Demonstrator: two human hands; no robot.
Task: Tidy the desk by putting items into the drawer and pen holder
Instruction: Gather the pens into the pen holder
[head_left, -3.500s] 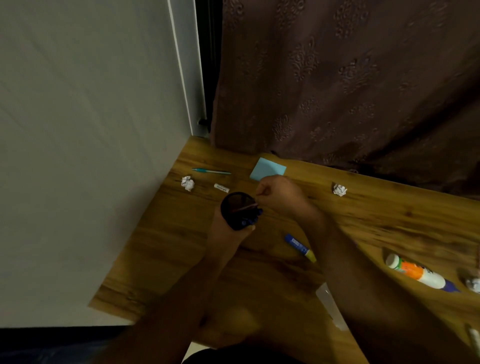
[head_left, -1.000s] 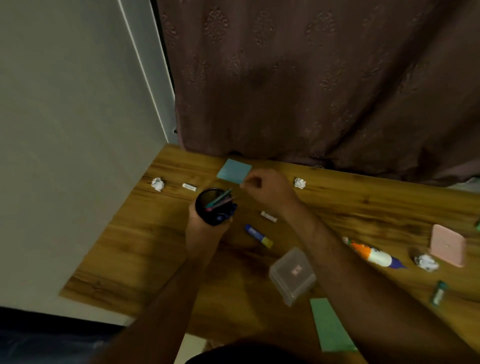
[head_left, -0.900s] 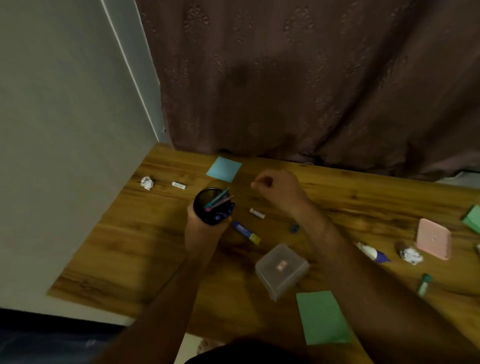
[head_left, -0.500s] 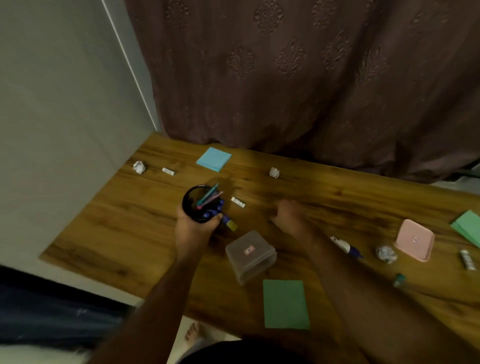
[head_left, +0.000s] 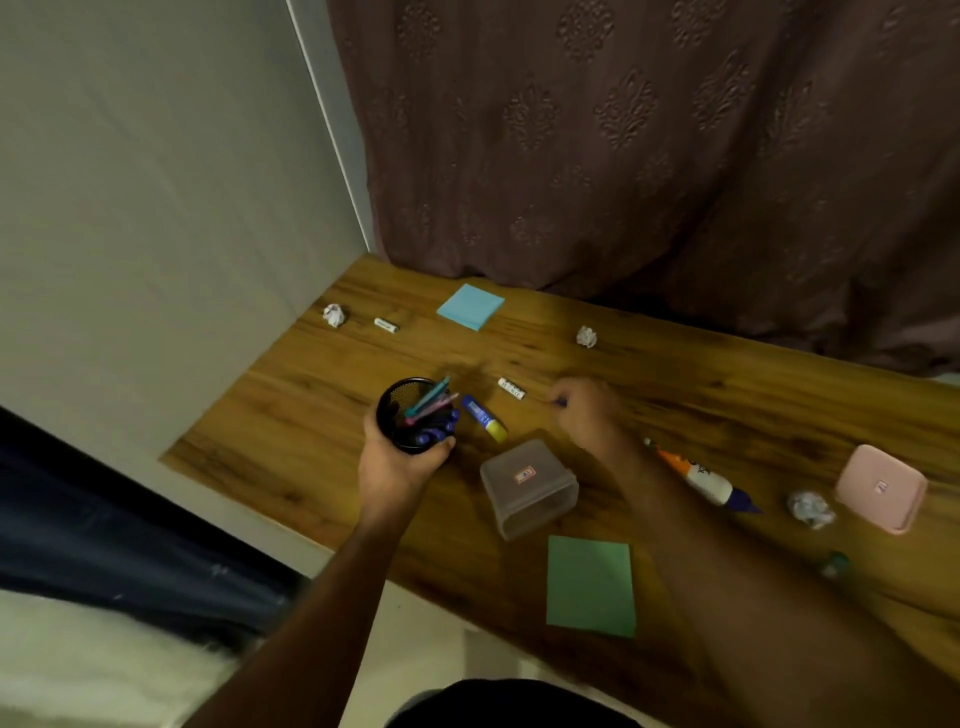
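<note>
Head view: the left hand (head_left: 397, 467) grips the black mesh pen holder (head_left: 413, 413), apparently to bring it near loose items; the right hand (head_left: 589, 413) has its fingers curled on the tabletop (head_left: 322, 410), seemingly pinching a small blue thing (head_left: 560, 401), too blurred to name; no drawer is in sight.

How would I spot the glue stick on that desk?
Find the black mesh pen holder gripped by the left hand. Just right of it, on the wooden desk, lies the glue stick: a short blue tube with a yellow cap, unlike the small white item beyond it.
</note>
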